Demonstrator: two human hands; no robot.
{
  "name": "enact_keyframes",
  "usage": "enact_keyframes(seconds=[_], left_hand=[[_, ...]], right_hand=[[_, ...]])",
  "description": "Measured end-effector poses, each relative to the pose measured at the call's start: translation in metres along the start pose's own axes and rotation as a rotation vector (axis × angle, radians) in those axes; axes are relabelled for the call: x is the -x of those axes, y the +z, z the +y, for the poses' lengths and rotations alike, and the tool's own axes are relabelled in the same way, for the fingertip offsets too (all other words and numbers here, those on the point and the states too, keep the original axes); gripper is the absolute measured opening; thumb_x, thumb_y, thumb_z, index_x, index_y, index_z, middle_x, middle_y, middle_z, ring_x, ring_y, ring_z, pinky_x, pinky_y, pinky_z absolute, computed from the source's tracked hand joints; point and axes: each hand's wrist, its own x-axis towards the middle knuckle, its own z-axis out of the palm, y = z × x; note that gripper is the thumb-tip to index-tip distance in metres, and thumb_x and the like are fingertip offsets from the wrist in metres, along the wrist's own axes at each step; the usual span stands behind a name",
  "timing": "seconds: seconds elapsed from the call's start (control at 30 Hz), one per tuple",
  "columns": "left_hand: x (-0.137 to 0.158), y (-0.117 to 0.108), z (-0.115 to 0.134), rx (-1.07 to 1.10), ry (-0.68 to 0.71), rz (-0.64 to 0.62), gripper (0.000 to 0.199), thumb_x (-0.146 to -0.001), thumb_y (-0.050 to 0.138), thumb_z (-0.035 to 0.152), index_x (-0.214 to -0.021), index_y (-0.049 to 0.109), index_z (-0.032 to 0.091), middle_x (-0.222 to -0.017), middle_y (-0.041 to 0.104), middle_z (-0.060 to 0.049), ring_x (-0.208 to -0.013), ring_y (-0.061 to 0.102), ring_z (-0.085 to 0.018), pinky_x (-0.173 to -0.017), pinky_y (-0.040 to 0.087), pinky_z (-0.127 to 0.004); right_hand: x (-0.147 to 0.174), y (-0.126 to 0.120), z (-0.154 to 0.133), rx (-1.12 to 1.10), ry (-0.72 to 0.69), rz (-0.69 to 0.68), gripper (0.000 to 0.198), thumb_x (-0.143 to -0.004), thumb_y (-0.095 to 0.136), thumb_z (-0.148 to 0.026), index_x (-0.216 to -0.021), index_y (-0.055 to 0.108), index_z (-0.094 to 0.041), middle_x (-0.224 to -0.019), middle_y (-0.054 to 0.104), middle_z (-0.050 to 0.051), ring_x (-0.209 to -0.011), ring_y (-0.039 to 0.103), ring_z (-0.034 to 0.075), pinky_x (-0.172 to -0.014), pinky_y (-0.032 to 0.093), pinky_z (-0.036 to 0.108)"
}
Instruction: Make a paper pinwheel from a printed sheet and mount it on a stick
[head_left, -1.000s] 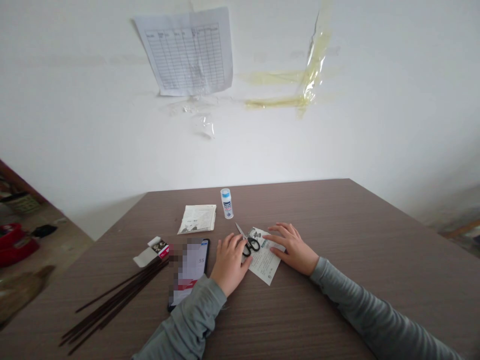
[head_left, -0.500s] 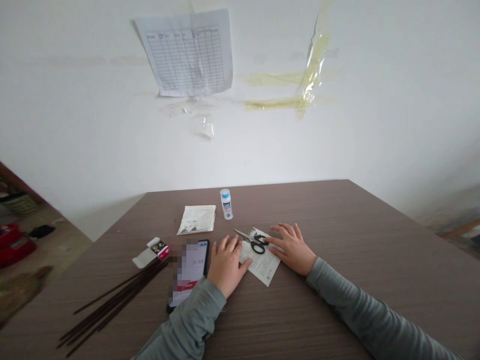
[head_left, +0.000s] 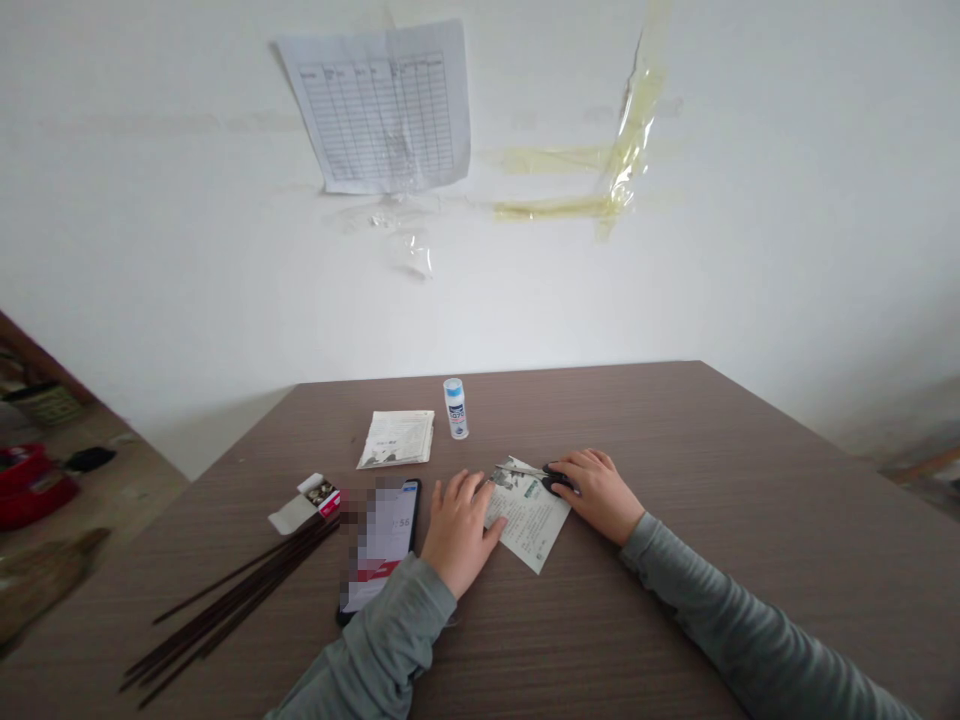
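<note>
A small printed sheet of paper (head_left: 534,525) lies on the brown table between my hands. My left hand (head_left: 459,530) rests with its fingers spread, the thumb on the sheet's left edge. Black-handled scissors (head_left: 554,480) lie across the upper part of the sheet, blades pointing left. My right hand (head_left: 604,493) has its fingers closed over the handles, which are partly hidden beneath them. Left of my left hand is a phone (head_left: 382,545) with its screen lit, the display partly blurred out.
A glue stick (head_left: 456,410) stands upright beyond my hands, beside a folded stack of printed paper (head_left: 397,440). To the left lie an open small box (head_left: 306,505) and several thin dark sticks (head_left: 232,608). The table (head_left: 660,410) meets a wall with a taped printed form (head_left: 379,110).
My right hand has closed on the scissors' handles and pulled them to the right, uncovering more of the sheet. My left hand stays nearly in place.
</note>
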Motion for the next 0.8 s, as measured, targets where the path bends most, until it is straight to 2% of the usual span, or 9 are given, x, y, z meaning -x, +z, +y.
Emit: enact_keyframes(seconds=[0.1,0.27,0.43,0.53,0.63,0.8], left_hand=[[0.001,-0.001,0.0,0.063,0.028,-0.05,0.039,-0.115,0.084,0.019,-0.15,0.095,0.03,-0.167,0.092,-0.016,-0.167,0.078,-0.045,-0.149,0.054,-0.087],[0.002,-0.003,0.001,0.099,-0.009,-0.074,0.042,-0.113,0.087,0.019,-0.153,0.095,0.031,-0.172,0.09,-0.017,-0.168,0.078,-0.047,-0.148,0.051,-0.092],[0.001,0.004,-0.004,0.089,-0.012,-0.025,0.039,-0.112,0.09,0.025,-0.15,0.096,0.031,-0.166,0.092,-0.016,-0.164,0.079,-0.046,-0.145,0.058,-0.083],[-0.001,0.011,-0.007,0.036,-0.047,0.038,0.049,-0.11,0.093,0.033,-0.159,0.091,0.027,-0.166,0.09,-0.02,-0.162,0.078,-0.048,-0.142,0.061,-0.077],[-0.003,0.015,-0.008,-0.03,-0.111,0.036,0.055,-0.11,0.095,0.04,-0.162,0.089,0.022,-0.173,0.085,-0.024,-0.168,0.073,-0.051,-0.142,0.06,-0.076],[-0.004,0.02,-0.008,-0.081,-0.116,0.067,0.034,-0.109,0.095,0.034,-0.142,0.093,0.025,-0.169,0.087,-0.021,-0.166,0.075,-0.05,-0.14,0.063,-0.072]], right_hand=[[-0.001,0.001,-0.001,0.0,-0.01,-0.021,0.043,-0.118,0.072,-0.02,-0.15,0.098,-0.033,-0.146,0.097,0.014,-0.142,0.086,0.038,-0.137,0.059,0.061],[0.002,-0.006,0.011,0.08,0.067,-0.033,0.04,-0.115,0.077,-0.02,-0.144,0.1,-0.036,-0.143,0.098,0.013,-0.142,0.088,0.039,-0.139,0.056,0.062],[0.002,-0.016,0.022,0.108,0.112,-0.069,0.034,-0.111,0.08,-0.022,-0.133,0.102,-0.038,-0.136,0.098,0.01,-0.135,0.089,0.039,-0.136,0.055,0.061],[0.001,-0.018,0.021,0.116,0.134,-0.076,0.044,-0.11,0.078,-0.02,-0.145,0.099,-0.036,-0.137,0.098,0.011,-0.135,0.089,0.037,-0.135,0.054,0.058],[0.002,-0.018,0.018,0.099,0.131,-0.032,0.051,-0.114,0.075,-0.021,-0.16,0.094,-0.033,-0.143,0.098,0.013,-0.135,0.089,0.036,-0.129,0.058,0.053],[0.003,-0.015,0.018,0.042,0.148,0.023,0.049,-0.119,0.071,-0.026,-0.162,0.093,-0.033,-0.149,0.097,0.015,-0.136,0.09,0.038,-0.123,0.061,0.054]])
